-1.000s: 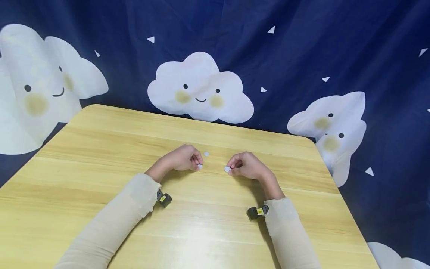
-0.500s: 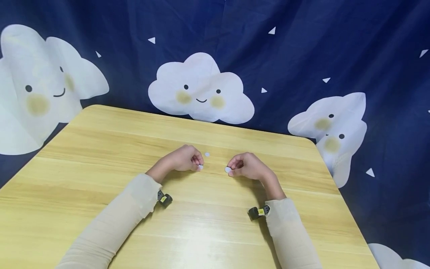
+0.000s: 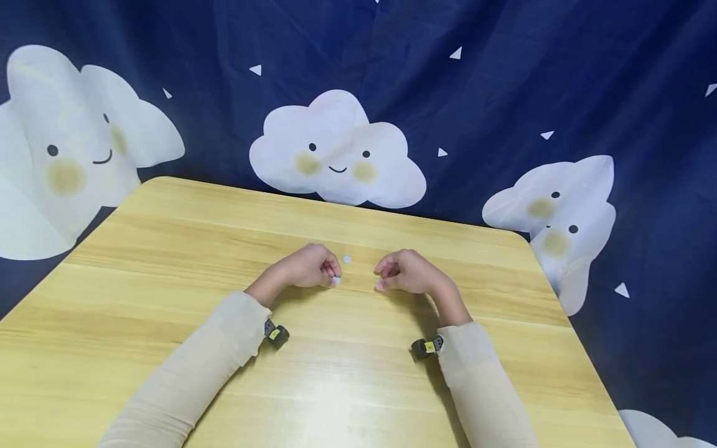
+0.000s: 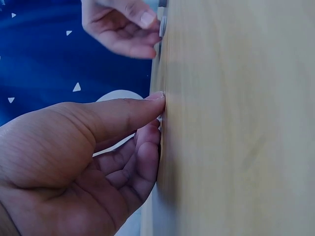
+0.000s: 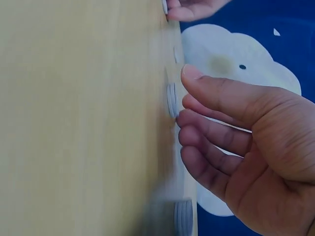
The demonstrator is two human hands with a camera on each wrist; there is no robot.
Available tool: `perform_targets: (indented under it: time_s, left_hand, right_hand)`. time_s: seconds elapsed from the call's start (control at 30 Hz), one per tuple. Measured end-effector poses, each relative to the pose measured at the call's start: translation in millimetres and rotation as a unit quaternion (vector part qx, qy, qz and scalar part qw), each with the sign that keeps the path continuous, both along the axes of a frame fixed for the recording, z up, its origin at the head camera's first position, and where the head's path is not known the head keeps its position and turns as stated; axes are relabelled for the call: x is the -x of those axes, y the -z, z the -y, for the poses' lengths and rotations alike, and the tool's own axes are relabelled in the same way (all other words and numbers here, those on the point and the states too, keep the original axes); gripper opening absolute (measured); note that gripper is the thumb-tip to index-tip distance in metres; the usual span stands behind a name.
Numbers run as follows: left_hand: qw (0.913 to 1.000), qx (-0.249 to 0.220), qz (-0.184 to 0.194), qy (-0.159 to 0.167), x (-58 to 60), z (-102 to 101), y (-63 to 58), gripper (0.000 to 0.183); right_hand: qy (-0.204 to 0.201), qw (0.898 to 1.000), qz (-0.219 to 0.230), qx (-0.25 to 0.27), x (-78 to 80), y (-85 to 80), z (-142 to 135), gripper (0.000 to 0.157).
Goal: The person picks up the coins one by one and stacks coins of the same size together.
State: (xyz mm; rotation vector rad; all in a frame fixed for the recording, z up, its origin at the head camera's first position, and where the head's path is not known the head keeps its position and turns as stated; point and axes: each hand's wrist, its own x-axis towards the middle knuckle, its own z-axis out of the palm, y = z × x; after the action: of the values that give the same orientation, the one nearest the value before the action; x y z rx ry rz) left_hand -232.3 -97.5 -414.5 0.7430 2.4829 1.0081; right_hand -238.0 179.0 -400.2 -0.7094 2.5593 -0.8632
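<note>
My left hand (image 3: 310,266) pinches a small silvery-white coin-like disc (image 3: 336,281) between thumb and fingertips at the table surface. In the left wrist view, that disc is mostly hidden behind the thumb. Opposite it, my right hand (image 3: 411,272) hovers just over the table with thumb and fingers apart, holding nothing. A short stack of thin discs (image 5: 172,100) stands beside its fingertips in the right wrist view. Lower in that view is another stack of discs (image 5: 183,217), partly blurred. The right hand covers both stacks in the head view.
A single white disc (image 3: 346,259) lies on the wooden table (image 3: 313,348), just beyond the left fingertips. Behind the far table edge hangs a dark blue curtain (image 3: 213,124) printed with clouds. Wrist cameras, such as the left one (image 3: 277,336), sit at the sleeve cuffs.
My right hand has let go of the disc at its fingertips and lifted slightly, its fingers spreading apart. The left hand keeps its pinch in place. The head view has shifted a little.
</note>
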Motion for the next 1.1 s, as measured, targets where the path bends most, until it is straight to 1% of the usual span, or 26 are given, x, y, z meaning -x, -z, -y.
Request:
perform_targets:
  time_s: [0.1, 0.3, 0.4, 0.53, 0.7, 0.9, 1.1]
  left_hand:
    - [1.0000, 0.003, -0.001, 0.000, 0.5, -0.2, 0.1, 0.009]
    - [1.0000, 0.004, 0.002, -0.003, 0.9, -0.1, 1.4, 0.009]
    - [1.0000, 0.004, 0.002, -0.003, 1.3, -0.3, 2.0, 0.009]
    - [1.0000, 0.004, -0.001, -0.001, 2.1, -0.6, 1.8, 0.009]
    - [1.0000, 0.008, 0.001, -0.001, 1.6, -0.5, 0.5, 0.009]
    - [0.9999, 0.012, 0.004, 0.000, 2.2, -0.3, 0.3, 0.009]
    - [0.9999, 0.010, 0.004, 0.001, 3.1, -0.2, 0.8, 0.009]
  right_hand:
    - [-0.008, 1.000, -0.009, -0.012, 4.1, -1.9, 9.9, 0.027]
    - [-0.014, 0.998, -0.037, -0.045, 14.8, -0.9, 28.2, 0.028]
    - [-0.017, 0.997, -0.047, -0.053, 20.5, -0.3, 36.2, 0.031]
    - [-0.019, 0.997, -0.054, -0.045, 28.5, 2.3, 46.2, 0.032]
    - [-0.021, 0.998, -0.051, -0.031, 37.6, 6.5, 55.8, 0.029]
    - [-0.013, 0.999, -0.038, -0.018, 44.8, 10.8, 59.8, 0.025]
    - [-0.003, 1.000, -0.013, 0.019, 48.2, 15.2, 58.5, 0.021]
